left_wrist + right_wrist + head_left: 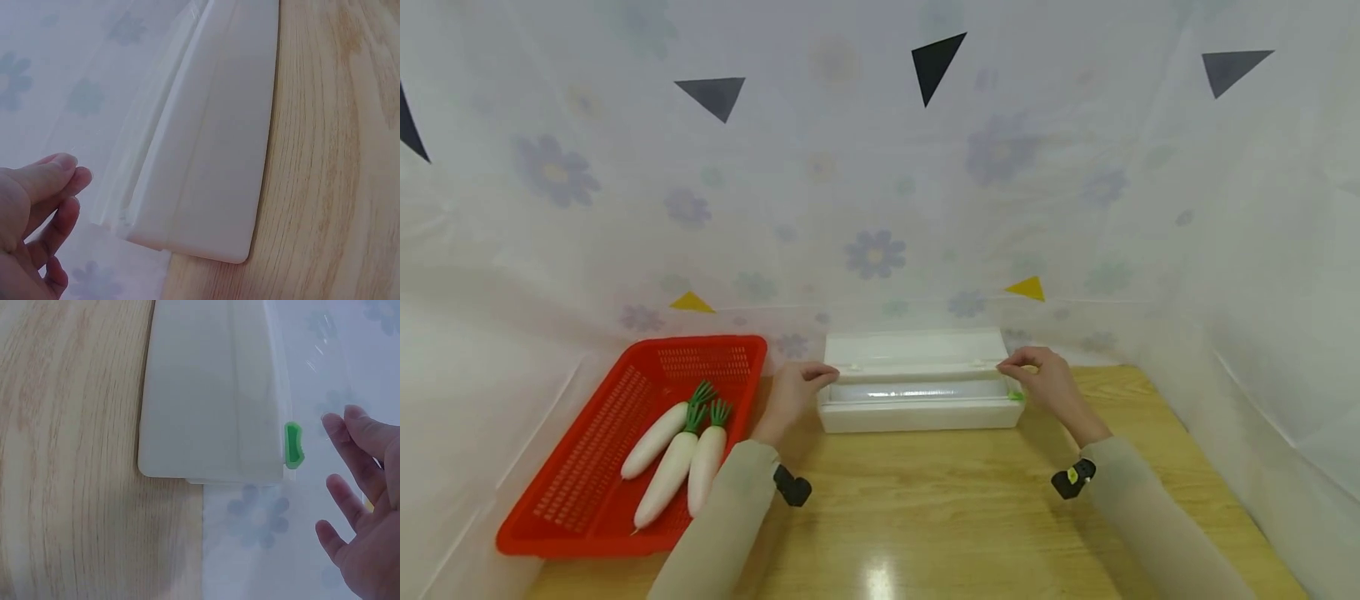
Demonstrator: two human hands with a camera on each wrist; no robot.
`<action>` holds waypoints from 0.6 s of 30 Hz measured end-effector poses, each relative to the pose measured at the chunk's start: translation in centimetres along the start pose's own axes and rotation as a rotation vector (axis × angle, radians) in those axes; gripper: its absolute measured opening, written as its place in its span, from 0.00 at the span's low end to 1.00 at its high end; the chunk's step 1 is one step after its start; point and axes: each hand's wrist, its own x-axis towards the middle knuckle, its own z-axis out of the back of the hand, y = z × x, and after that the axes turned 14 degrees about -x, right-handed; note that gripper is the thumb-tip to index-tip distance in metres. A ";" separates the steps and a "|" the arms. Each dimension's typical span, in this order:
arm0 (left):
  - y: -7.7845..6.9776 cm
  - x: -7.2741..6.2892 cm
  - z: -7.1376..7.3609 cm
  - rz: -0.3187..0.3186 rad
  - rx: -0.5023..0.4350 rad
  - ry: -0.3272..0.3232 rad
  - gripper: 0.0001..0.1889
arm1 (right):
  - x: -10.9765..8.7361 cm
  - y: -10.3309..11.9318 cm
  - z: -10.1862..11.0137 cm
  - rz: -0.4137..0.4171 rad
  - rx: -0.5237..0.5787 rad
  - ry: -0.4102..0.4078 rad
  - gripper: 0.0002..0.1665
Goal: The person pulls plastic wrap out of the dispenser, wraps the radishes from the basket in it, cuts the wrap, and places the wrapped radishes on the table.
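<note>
A white plastic-wrap dispenser box point(921, 418) stands at the back of the table with its lid point(917, 344) raised. Inside lies a shiny roll of plastic wrap point(917, 391). My left hand point(790, 396) pinches one corner of the clear film between thumb and index finger, beside the box's left end. At the other end, my right hand point(1047, 383) pinches the opposite corner the same way. Faint streaks of light mark the film point(317, 356) in the right wrist view. A green slide cutter point(294, 445) sits at the box's right end.
On the left, a red plastic basket point(580, 546) holds three white radishes point(672, 479) with green tops. The wooden table point(925, 508) extends in front of the box. A flower-patterned white curtain point(880, 183) hangs behind and at both sides.
</note>
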 end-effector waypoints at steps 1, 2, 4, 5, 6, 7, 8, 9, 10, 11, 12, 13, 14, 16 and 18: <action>-0.1 0.1 0.0 0.000 -0.008 -0.002 0.09 | 0.1 0.0 0.2 0.000 0.009 -0.001 0.13; -0.3 0.3 0.0 0.000 -0.015 -0.004 0.09 | 0.1 0.0 0.3 -0.003 0.018 -0.004 0.13; -0.6 0.4 0.1 0.009 -0.030 -0.008 0.10 | 0.3 0.1 0.6 -0.001 0.019 -0.010 0.13; -0.7 0.5 0.2 0.011 -0.035 -0.009 0.10 | 0.4 0.1 0.7 -0.001 0.019 -0.018 0.13; -0.8 0.5 0.3 0.016 -0.040 -0.008 0.11 | 0.5 0.2 0.8 0.000 0.017 -0.027 0.13; -1.0 0.6 0.4 0.016 -0.038 -0.008 0.11 | 0.6 0.2 0.9 0.003 0.018 -0.040 0.13; -1.2 0.6 0.5 0.008 -0.033 -0.009 0.11 | 0.7 0.2 1.0 0.006 0.016 -0.052 0.12; -1.3 0.6 0.5 0.001 -0.027 -0.014 0.11 | 0.8 0.3 1.1 0.014 0.014 -0.062 0.12; -1.5 0.7 0.6 -0.008 -0.020 -0.020 0.11 | 0.9 0.3 1.2 0.022 0.016 -0.076 0.12; -1.6 0.7 0.7 -0.019 -0.013 -0.029 0.11 | 1.0 0.4 1.3 0.028 0.016 -0.087 0.11; -1.9 0.7 0.7 -0.034 0.001 -0.037 0.10 | 1.0 0.5 1.4 0.035 0.015 -0.097 0.11; -2.0 0.7 0.8 -0.052 0.015 -0.044 0.10 | 1.0 0.6 1.6 0.039 0.017 -0.106 0.11; -2.2 0.8 0.8 -0.064 0.025 -0.051 0.09 | 1.0 0.8 1.7 0.041 0.016 -0.114 0.10; -2.5 0.9 1.0 -0.088 0.045 -0.063 0.08 | 1.0 1.1 2.1 0.043 0.017 -0.131 0.10; -2.9 1.0 1.2 -0.103 0.057 -0.074 0.08 | 1.0 1.6 2.5 0.042 0.013 -0.136 0.11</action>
